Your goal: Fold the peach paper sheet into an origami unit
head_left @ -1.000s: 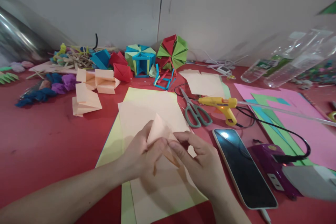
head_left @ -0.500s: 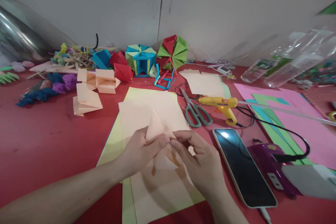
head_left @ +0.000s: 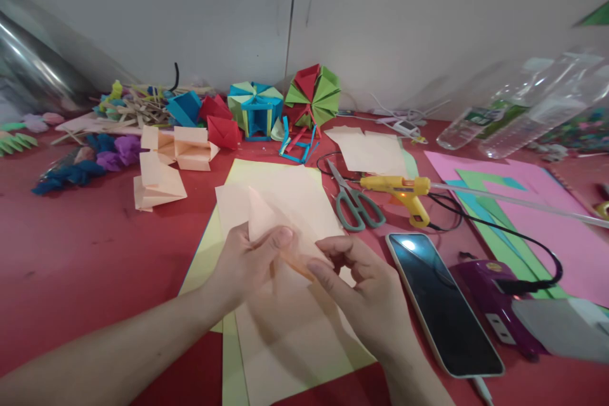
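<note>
My left hand is closed on a folded piece of peach paper, its thumb pressed on top and a pointed corner sticking up past the fingers. At the paper's right end, my right hand pinches the edge between thumb and fingers. Part of the folds is hidden by my fingers. Beneath both hands lies a flat peach sheet on top of yellow sheets. Similar folded peach pieces stand to the left.
Grey-handled scissors and a yellow glue gun lie behind my right hand. A phone and a purple power adapter are at the right. Paper models line the wall, with plastic bottles far right.
My left hand has shifted left with the folded paper, and its pointed corner moved left. My thumbs are farther apart, while the right hand has stayed nearly in place.
</note>
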`<state>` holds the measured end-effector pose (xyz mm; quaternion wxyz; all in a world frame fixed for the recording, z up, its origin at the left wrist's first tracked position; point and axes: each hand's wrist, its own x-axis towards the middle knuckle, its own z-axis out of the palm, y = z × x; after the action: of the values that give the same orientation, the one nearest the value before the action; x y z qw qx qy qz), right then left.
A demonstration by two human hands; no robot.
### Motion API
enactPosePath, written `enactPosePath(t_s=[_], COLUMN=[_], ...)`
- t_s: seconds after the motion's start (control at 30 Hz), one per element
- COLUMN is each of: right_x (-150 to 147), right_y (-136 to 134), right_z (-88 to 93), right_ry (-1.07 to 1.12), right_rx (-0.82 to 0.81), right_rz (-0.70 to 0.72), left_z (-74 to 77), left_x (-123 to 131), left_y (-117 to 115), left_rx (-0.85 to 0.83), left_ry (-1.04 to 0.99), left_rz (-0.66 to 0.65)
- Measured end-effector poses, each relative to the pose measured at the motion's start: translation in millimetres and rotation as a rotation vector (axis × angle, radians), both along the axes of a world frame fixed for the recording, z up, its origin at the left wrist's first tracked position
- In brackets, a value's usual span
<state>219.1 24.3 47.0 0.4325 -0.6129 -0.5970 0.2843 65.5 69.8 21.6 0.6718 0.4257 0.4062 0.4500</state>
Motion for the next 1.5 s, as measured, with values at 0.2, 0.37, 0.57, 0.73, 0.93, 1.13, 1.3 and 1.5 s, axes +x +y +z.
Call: enactPosePath(t_s=[0.2, 0.37, 0.57, 0.73, 0.93, 1.13, 1.3, 1.5], right_x=[0, 3, 4, 2, 2, 8, 9, 10], right_y=[-1, -2, -2, -1, 1, 4, 3, 4], right_z=[0.1, -0.9, -1.6, 1.2, 3.2, -8.0, -11.4, -10.9], right_ry=[0.054, 0.084, 0.090, 0.154, 0.286, 0.452, 0.446, 0.469], right_rx=[-0.015, 0.022, 0.000, -0.102, -0.261, -0.308, -0.302, -0.315], right_rz=[-0.028, 0.038, 0.034, 0.010, -0.077, 0.054, 0.093, 0.079], left_z=[-1.8, 0.7, 8.7, 9.0, 3.9, 6.7, 9.9, 13.7], left_x=[-1, -1, 0, 0, 1, 5, 3, -1], left_y=[-2, -1, -2, -3, -5, -5, -4, -1], left_rx=[-0.053, -0.049, -0.055, -0.042, -0.054, -0.098, -0.129, -0.189], left_ry=[-0.018, -0.016, -0.014, -0.065, -0.111, -0.133, -0.089, -0.106], left_rz=[0.002, 0.051, 0.038, 0.025, -0.029, -0.003, -0.036, -0.232])
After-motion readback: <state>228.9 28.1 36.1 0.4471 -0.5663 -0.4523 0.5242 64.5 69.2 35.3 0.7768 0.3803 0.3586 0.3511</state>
